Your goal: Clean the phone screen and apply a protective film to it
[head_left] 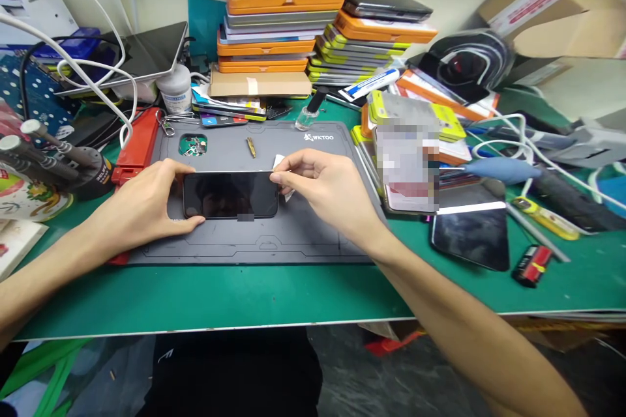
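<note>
— Where was the phone (229, 194)?

— Flat on the grey mat (303, 241), dark screen up. It lay lengthwise near the mat's middle, a little toward its left half.

— What was the left hand (147, 205) doing?

— It clasped the phone's left end, with the thumb along the near edge and the fingers curled over the far edge. The palm rested on the left part of the mat.

— And the right hand (325, 189)?

— It was over the phone's right end. Thumb and forefinger were pinched on a small white tab (282, 163) at the phone's far right corner, and the other fingers were loosely bent above the mat. I could not tell whether the tab was stuck to the glass.

— Anything else on the mat?

— A small brass tool (251, 146) lay near its far edge, and a recess with tiny parts (192, 144) sat at its far left corner.

— And around the mat?

— A red case (137, 143) lay against its left edge and a white bottle (175, 91) stood behind its far left corner. A stack of orange and grey boxes (274, 19) rose behind its far edge. A second dark screen (472, 234) lay just off its right edge on the green table cover (244, 296).
</note>
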Tool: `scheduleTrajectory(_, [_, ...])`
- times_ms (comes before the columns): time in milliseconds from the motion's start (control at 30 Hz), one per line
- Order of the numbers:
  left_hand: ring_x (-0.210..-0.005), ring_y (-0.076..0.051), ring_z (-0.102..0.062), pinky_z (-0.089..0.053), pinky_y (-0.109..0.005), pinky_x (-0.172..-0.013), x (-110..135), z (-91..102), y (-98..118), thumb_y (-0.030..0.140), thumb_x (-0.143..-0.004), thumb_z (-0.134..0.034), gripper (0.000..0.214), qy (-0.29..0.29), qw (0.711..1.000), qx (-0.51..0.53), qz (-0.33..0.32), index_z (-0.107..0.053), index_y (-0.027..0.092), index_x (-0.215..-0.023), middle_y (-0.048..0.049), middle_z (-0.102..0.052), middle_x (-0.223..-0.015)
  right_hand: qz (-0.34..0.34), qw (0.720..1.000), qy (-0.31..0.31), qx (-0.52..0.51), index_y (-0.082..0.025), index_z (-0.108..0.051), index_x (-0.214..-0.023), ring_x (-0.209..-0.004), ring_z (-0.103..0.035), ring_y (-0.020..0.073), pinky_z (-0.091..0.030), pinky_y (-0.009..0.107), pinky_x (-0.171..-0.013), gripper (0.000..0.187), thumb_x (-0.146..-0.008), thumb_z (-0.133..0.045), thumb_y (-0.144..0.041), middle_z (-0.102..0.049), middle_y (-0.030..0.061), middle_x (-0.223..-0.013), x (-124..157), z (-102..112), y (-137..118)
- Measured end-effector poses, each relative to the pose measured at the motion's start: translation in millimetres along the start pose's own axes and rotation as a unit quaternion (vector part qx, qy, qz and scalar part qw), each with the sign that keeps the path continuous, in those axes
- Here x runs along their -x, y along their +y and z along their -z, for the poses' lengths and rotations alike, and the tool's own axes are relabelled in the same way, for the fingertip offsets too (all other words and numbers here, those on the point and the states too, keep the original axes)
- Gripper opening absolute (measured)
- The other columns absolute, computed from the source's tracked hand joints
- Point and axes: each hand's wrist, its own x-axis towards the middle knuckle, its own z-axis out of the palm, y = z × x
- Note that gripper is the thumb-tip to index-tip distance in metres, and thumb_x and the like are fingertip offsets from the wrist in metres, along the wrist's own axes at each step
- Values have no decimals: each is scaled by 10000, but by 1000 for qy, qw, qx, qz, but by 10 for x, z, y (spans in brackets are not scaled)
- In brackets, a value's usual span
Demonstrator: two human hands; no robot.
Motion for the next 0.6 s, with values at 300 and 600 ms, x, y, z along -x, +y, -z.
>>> scheduleTrajectory(300, [-1317, -462, -751, -598, -644, -1240, -36, 21, -29, 803, -817, -805, 866, -6, 1000, 8, -10, -662, 221, -1441, -195, -751, -1445, 2, 1000, -27, -1, -227, -779, -846, -688, -699, 172, -608, 356, -674, 265, -849, -913, -456, -776, 18, -784, -59, 20, 49])
scheduleTrajectory(600, [-1288, -476, -750, -604, -663, -1208, -54, 24, -28, 822, -824, -776, 892, -13, 1000, -10, -11, -662, 198, -1451, -212, -747, -1408, 1, 1000, -27, 10, -233, -776, -848, -681, -697, 174, -600, 372, -700, 220, -846, -876, -428, -765, 10, -765, -78, 17, 62])
